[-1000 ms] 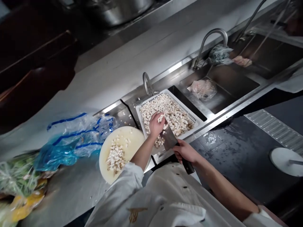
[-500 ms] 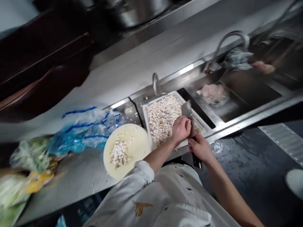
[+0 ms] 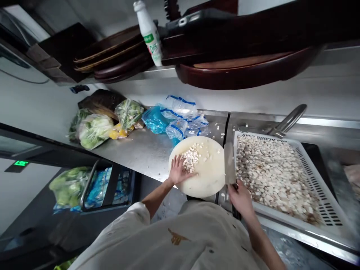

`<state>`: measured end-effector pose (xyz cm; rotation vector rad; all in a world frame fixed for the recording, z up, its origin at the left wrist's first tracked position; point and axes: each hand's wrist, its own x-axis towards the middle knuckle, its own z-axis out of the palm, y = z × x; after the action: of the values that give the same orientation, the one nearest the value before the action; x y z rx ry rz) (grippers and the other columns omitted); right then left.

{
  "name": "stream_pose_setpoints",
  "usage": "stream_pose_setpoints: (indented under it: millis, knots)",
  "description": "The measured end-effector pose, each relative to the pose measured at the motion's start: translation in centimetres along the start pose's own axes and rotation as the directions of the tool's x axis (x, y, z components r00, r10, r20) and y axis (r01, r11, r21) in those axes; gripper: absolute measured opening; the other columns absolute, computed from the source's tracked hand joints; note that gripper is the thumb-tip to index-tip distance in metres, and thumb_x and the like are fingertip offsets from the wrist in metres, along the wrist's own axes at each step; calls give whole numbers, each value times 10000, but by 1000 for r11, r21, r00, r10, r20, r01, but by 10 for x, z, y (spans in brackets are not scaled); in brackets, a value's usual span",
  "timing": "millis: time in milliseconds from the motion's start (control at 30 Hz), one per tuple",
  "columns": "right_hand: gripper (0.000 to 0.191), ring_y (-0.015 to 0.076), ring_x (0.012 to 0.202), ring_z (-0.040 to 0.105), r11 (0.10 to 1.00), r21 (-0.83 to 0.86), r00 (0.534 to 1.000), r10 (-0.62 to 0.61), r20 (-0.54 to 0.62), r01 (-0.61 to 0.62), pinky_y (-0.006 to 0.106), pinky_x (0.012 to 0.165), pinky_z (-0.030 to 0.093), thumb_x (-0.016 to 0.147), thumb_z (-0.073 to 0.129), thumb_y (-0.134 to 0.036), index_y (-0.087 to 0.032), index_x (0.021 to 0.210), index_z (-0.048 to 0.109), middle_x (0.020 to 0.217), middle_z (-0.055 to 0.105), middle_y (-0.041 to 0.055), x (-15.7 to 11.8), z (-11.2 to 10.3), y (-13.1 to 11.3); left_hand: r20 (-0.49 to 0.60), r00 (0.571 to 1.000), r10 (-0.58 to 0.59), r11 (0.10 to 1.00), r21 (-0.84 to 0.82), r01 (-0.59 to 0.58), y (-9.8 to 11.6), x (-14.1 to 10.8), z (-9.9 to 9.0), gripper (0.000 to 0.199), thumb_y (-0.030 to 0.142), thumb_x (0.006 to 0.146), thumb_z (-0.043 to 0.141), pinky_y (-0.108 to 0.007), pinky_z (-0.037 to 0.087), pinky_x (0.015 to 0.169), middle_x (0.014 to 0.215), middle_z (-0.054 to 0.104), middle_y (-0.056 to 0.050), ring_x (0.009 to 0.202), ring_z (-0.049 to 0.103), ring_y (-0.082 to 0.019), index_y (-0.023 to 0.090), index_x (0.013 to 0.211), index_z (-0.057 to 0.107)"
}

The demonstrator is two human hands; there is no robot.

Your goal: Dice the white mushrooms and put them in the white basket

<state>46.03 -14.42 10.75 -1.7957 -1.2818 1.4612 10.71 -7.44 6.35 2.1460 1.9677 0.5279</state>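
Note:
My left hand (image 3: pixel 179 171) rests with fingers spread at the left edge of a small pile of diced white pieces (image 3: pixel 191 157). The pile lies on a round, cream-coloured cutting board (image 3: pixel 209 178). In my right hand (image 3: pixel 241 197) is the handle of a cleaver (image 3: pixel 229 165), its broad blade upright between the board's right edge and a white basket. That perforated basket (image 3: pixel 306 153) holds a thick layer of similar chopped pieces (image 3: pixel 277 174) and sits over the sink.
Crumpled blue and clear plastic bags (image 3: pixel 180 118) lie behind the board. Bagged vegetables (image 3: pixel 97 129) are farther left on the steel counter (image 3: pixel 135 152). A faucet (image 3: pixel 291 120) rises behind the basket. Dark wooden trays (image 3: pixel 242 73) and a white bottle (image 3: pixel 149 35) occupy the shelf above.
The view has swung left. My left hand has moved from beside the cleaver over the basket to the pile on the board. The cleaver has shifted left from the basket toward the board.

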Motion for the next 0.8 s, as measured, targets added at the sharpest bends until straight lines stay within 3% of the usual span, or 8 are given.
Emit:
stream_pose_setpoints:
  millis: [67, 133, 233, 367, 433, 500, 633, 800]
  knots:
    - [235, 256, 743, 678, 949, -315, 987, -18, -158, -33, 320, 645, 421, 983, 500, -403, -232, 1109, 599, 822, 705, 80, 16, 32, -22, 106, 994, -4, 999, 51, -1, -38, -25, 2, 1093, 763, 719, 836, -630, 173, 1327, 1734, 304, -171, 1642, 141, -458, 236, 1599, 462]
    - [305, 273, 812, 713, 827, -556, 982, -30, -187, -80, 325, 679, 425, 1026, 449, -342, -183, 1241, 596, 895, 739, 134, 33, 55, -38, 159, 987, 5, 998, 56, -14, -55, -30, 13, 1253, 841, 673, 818, -650, 127, 1326, 1781, 151, -182, 1648, 36, -484, 229, 1667, 361]
    - [373, 268, 828, 734, 659, -750, 994, -32, -104, -57, 313, 696, 417, 1058, 403, -268, -134, 1374, 551, 890, 757, 151, 48, 82, -48, 147, 989, 37, 999, 3, -37, -54, -2, 31, 1248, 873, 738, 740, -661, 110, 1323, 1797, 61, -163, 1652, -6, -471, 245, 1708, 270]
    - [395, 247, 832, 731, 544, -835, 997, -43, 69, 81, 290, 714, 407, 1048, 441, -231, -157, 1425, 534, 894, 766, 126, 39, 104, -43, 136, 978, 158, 984, -108, -144, -42, 40, 43, 1095, 837, 813, 702, -616, 136, 1341, 1771, 221, -131, 1650, 138, -428, 284, 1687, 343]
    - [357, 233, 818, 720, 591, -794, 989, -45, 141, 140, 281, 713, 407, 1034, 455, -235, -184, 1370, 564, 874, 756, 100, 27, 104, -34, 148, 954, 260, 960, -146, -239, -40, 41, 43, 1069, 823, 809, 720, -592, 139, 1348, 1753, 266, -136, 1634, 204, -410, 281, 1669, 390]
    - [294, 209, 752, 694, 731, -667, 985, -39, 168, 143, 272, 684, 415, 1026, 451, -278, -207, 1281, 579, 814, 721, 55, 14, 97, -20, 182, 910, 373, 923, -170, -345, -38, 28, 43, 1150, 836, 735, 779, -616, 116, 1344, 1765, 219, -146, 1633, 183, -437, 283, 1668, 397]
    - [305, 144, 480, 510, 982, -181, 977, 96, 193, -61, 251, 499, 378, 962, 509, -516, -252, 1112, 536, 623, 539, -74, -7, 76, 17, 196, 873, 447, 892, -164, -421, -22, 2, 50, 1130, 818, 725, 804, -713, 90, 1304, 1798, 99, -109, 1632, 68, -513, 350, 1667, 391]
    - [476, 77, 400, 287, 916, 216, 917, 268, 294, -337, 212, 398, 269, 776, 685, -642, -282, 890, 396, 525, 329, -153, -8, 81, 44, 81, 948, 307, 945, -144, -293, 21, 6, 67, 770, 715, 892, 713, -777, 105, 1269, 1776, 225, -55, 1620, 132, -510, 398, 1571, 536]
